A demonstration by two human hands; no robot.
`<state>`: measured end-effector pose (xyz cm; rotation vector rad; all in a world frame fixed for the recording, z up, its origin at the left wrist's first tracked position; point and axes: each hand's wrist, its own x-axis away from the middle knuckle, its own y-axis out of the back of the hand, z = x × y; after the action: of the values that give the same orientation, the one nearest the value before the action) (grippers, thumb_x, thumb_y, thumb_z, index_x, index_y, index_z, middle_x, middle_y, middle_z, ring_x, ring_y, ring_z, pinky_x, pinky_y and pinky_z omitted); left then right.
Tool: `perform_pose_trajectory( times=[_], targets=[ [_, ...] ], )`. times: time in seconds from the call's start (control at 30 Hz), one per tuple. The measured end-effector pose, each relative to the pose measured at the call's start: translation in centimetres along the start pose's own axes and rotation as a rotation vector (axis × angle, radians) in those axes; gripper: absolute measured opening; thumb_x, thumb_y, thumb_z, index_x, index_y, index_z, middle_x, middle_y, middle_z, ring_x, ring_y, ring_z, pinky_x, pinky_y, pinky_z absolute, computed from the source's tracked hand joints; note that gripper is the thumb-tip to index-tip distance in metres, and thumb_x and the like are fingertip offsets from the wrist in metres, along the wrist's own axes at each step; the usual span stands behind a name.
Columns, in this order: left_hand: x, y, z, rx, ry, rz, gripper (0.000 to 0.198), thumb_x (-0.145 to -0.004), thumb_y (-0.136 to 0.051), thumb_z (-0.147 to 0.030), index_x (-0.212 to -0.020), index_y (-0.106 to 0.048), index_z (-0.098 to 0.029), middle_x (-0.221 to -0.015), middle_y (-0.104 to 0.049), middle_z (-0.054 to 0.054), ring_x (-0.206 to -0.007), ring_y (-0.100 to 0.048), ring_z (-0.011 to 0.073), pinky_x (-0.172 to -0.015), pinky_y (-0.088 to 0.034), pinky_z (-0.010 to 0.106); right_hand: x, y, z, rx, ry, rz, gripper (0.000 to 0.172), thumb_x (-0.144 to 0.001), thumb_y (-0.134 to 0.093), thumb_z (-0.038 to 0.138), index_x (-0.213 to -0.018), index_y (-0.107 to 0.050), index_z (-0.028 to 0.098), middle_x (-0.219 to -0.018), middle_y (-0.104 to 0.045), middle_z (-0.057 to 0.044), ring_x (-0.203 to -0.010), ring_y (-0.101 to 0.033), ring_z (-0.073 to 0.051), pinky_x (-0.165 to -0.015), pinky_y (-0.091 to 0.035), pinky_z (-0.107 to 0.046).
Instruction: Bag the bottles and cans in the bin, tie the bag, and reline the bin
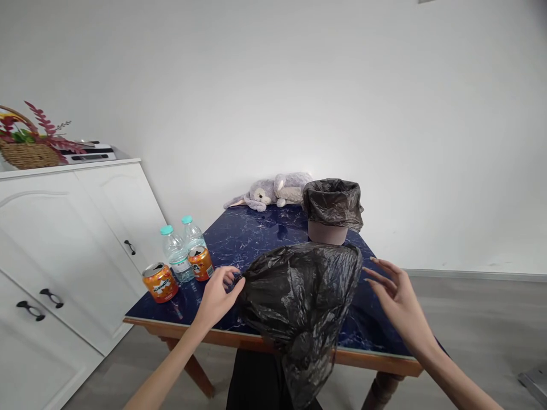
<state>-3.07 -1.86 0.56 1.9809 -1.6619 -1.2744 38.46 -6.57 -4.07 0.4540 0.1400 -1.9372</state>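
The left forearm [179, 356] and the right forearm [453, 367] both reach forward, bare. The left hand [222, 291] bends its fingers toward the thumb, in a pinch; the right hand [395, 293] has its fingers loosely extended.

Left hand [217, 296] and right hand [395, 299]: bare, slender, with long, tapering fingers. Left forearm [177, 356] and right forearm [440, 364]: slim, uncovered as far as visible. Lower body: dark garment [254, 378], black, plain and matt, partly hidden; its cut cannot be determined. Fingernail detail too small to assess.
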Motion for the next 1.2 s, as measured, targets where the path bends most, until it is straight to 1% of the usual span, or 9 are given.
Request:
perform_pose_trajectory(
  times=[0.13,0.27,0.47,0.6,0.73,0.83,0.9,1.03,1.2],
  targets=[
    [0.1,1.2,-2.6,-0.077,-0.267,0.024,0.034,-0.106,-0.053,-0.046,-0.131,-0.063,-0.027,-0.14,-0.065,0.01,-0.133,-0.06,0.0276,-0.112,-0.049,0.043,1.4,-0.5,5.9,0.177,0.206,-0.019,0.045,-0.104,-0.052,0.052,-0.143,-0.052,0.03,-0.147,-0.061,-0.012,-0.132,-0.062,-0.031,-0.111,-0.052,-0.053],
    [-0.8,-0.6,-3.3,-0.226,-0.453,0.366,0.048,-0.109,-0.047,-0.052,-0.153,-0.052,-0.032,-0.156,-0.058,0.006,-0.148,-0.049,0.0284,-0.124,-0.038,0.048,3.5,-4.5,9.7,0.441,0.408,0.472,0.045,-0.109,-0.043,0.05,-0.149,-0.056,0.033,-0.164,-0.048,-0.007,-0.151,-0.044,-0.029,-0.123,-0.042,-0.051],
    [-1.8,-3.0,2.7,-0.429,-0.411,0.598,0.078,-0.105,-0.043,-0.068,-0.169,-0.028,-0.028,-0.173,-0.032,0.01,-0.161,-0.026,0.035,-0.131,-0.023,0.056,2.5,-8.7,3.8,0.806,0.155,0.876,0.079,-0.106,-0.028,0.072,-0.168,-0.033,0.022,-0.174,-0.026,-0.012,-0.162,-0.018,-0.038,-0.131,-0.017,-0.063],
    [-1.1,-1.6,5.3,-0.412,-0.351,0.571,0.072,-0.107,-0.044,-0.063,-0.168,-0.03,-0.029,-0.172,-0.033,0.009,-0.161,-0.026,0.034,-0.131,-0.022,0.059,1.0,-7.2,0.6,0.801,0.194,0.865,0.072,-0.108,-0.031,0.067,-0.165,-0.038,0.024,-0.173,-0.03,-0.01,-0.162,-0.017,-0.035,-0.131,-0.017,-0.064],
    [0.2,0.1,3.7,-0.334,-0.407,0.44,0.053,-0.108,-0.049,-0.053,-0.157,-0.052,-0.031,-0.165,-0.049,0.006,-0.159,-0.034,0.0303,-0.132,-0.023,0.058,2.7,-5.1,2.9,0.667,0.351,0.812,0.067,-0.105,-0.047,0.063,-0.164,-0.041,0.03,-0.17,-0.038,-0.008,-0.16,-0.027,-0.034,-0.13,-0.025,-0.061],
    [1.3,0.8,2.3,-0.264,-0.406,0.482,0.051,-0.11,-0.046,-0.048,-0.16,-0.046,-0.035,-0.167,-0.046,0.003,-0.157,-0.038,0.0268,-0.13,-0.032,0.052,5.1,-4.6,4.9,0.559,0.535,0.966,0.105,-0.085,-0.08,0.06,-0.169,-0.022,0.037,-0.174,-0.024,-0.005,-0.161,-0.021,-0.04,-0.129,-0.027,-0.065],
    [2.0,1.1,2.1,-0.254,-0.392,0.549,0.064,-0.106,-0.054,-0.054,-0.165,-0.036,-0.037,-0.17,-0.041,0.005,-0.157,-0.037,0.0306,-0.127,-0.036,0.052,6.3,-4.7,4.9,0.579,0.608,0.992,0.118,-0.076,-0.09,0.034,-0.17,-0.019,0.038,-0.175,-0.02,-0.006,-0.159,-0.021,-0.044,-0.128,-0.027,-0.068],
    [3.1,1.3,2.8,-0.248,-0.38,0.592,0.105,-0.082,-0.078,-0.069,-0.168,-0.031,-0.034,-0.17,-0.038,0.012,-0.156,-0.037,0.0418,-0.122,-0.041,0.058,6.4,-4.4,3.5,0.573,0.638,0.919,0.096,-0.071,-0.052,-0.009,-0.158,-0.05,0.033,-0.157,-0.057,-0.004,-0.151,-0.046,-0.034,-0.129,-0.031,-0.06],
    [3.6,1.7,2.3,-0.067,-0.371,0.457,0.045,-0.094,-0.073,-0.052,-0.136,-0.071,-0.033,-0.137,-0.073,0.009,-0.133,-0.063,0.0306,-0.116,-0.048,0.048,3.2,-3.2,4.3,0.32,0.248,0.702,0.056,-0.082,-0.043,0.005,-0.126,-0.073,0.025,-0.104,-0.081,-0.003,-0.096,-0.077,-0.027,-0.08,-0.062,-0.035]
  ],
)
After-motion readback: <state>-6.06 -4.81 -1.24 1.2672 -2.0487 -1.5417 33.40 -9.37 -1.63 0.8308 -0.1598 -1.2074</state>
